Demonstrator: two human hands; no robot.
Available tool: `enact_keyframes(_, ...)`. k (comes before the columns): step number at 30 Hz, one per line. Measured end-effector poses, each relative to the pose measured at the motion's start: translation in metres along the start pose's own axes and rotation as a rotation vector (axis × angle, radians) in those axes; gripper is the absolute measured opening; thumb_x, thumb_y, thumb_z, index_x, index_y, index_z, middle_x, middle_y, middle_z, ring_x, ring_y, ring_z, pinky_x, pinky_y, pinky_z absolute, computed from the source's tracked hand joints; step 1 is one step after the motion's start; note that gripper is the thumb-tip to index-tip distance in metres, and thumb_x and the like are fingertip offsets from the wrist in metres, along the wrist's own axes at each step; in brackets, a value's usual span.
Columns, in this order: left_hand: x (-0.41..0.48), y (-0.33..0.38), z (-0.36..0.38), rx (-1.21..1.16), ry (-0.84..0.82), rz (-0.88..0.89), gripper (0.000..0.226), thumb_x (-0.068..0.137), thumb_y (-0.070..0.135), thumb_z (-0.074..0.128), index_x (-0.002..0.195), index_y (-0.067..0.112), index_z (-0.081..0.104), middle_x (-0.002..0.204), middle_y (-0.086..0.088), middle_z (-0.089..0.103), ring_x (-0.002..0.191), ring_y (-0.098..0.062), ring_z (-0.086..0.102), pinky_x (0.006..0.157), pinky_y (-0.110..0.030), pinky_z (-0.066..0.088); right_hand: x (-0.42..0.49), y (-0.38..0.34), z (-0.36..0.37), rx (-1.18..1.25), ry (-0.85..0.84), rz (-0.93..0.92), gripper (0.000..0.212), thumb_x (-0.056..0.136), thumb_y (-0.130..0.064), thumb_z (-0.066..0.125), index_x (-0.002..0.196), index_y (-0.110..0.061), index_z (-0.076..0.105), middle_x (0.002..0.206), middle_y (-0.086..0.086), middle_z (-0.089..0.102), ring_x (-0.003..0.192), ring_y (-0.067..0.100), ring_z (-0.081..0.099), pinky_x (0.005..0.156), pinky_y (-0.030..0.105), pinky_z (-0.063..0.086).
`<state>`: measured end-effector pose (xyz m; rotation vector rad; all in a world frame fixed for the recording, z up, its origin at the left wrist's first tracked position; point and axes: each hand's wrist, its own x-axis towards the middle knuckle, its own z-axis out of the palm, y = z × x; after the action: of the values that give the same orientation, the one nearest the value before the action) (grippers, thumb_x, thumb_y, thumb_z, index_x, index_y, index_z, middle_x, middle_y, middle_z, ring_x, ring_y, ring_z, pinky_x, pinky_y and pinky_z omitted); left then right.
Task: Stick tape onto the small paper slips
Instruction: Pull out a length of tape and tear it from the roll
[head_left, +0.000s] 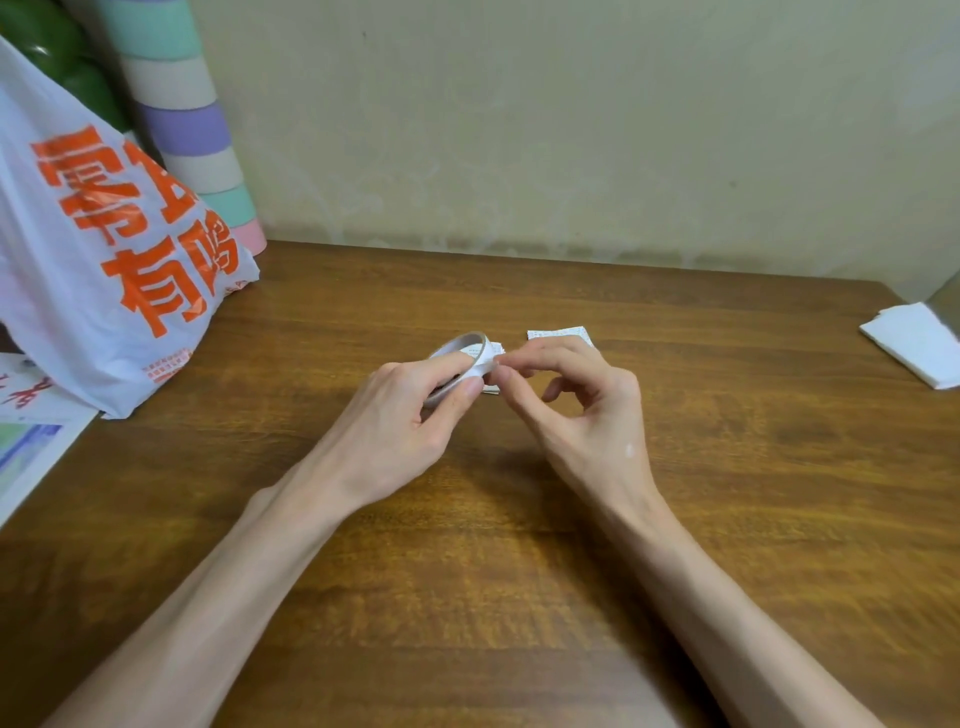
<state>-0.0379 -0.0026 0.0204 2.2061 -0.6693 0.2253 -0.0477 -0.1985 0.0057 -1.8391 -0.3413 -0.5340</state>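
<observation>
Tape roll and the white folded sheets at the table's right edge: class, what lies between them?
In the head view: the right hand, a printed paper slip behind it, then bare wooden table.

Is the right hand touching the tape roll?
Touching. Head view: the right hand pinches with thumb and forefinger at the rim of the tape roll, with no gap showing, while the left hand grips the roll.

The white plastic bag (57, 291) carries big orange characters, the lower pair reading 有鸣.
</observation>
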Motion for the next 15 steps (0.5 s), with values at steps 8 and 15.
enact_keyframes(8,-0.0009,-0.003,-0.0011,0.009,-0.038,-0.023,0.034,0.107,0.041,0.039,0.101,0.024,0.068,0.067,-0.005,0.057,0.06,-0.021,0.051,0.06,-0.042,0.043,-0.0027,-0.0007,0.0011,-0.097,-0.072,0.018,0.025,0.091,-0.022,0.082,0.115,-0.024,0.081,0.111,-0.011,0.071,0.093,0.015,0.067,0.072,0.026,0.048)
enact_keyframes(15,-0.0023,-0.001,-0.0006,0.154,-0.009,-0.008,0.031,0.101,0.039,0.043,0.075,0.026,0.05,0.058,0.001,0.046,0.058,-0.023,0.048,0.056,-0.044,0.043,-0.002,-0.0008,-0.0017,-0.088,-0.08,-0.001,0.007,0.086,-0.028,0.087,0.089,-0.024,0.083,0.092,-0.007,0.072,0.081,0.015,0.062,0.066,0.017,0.038)
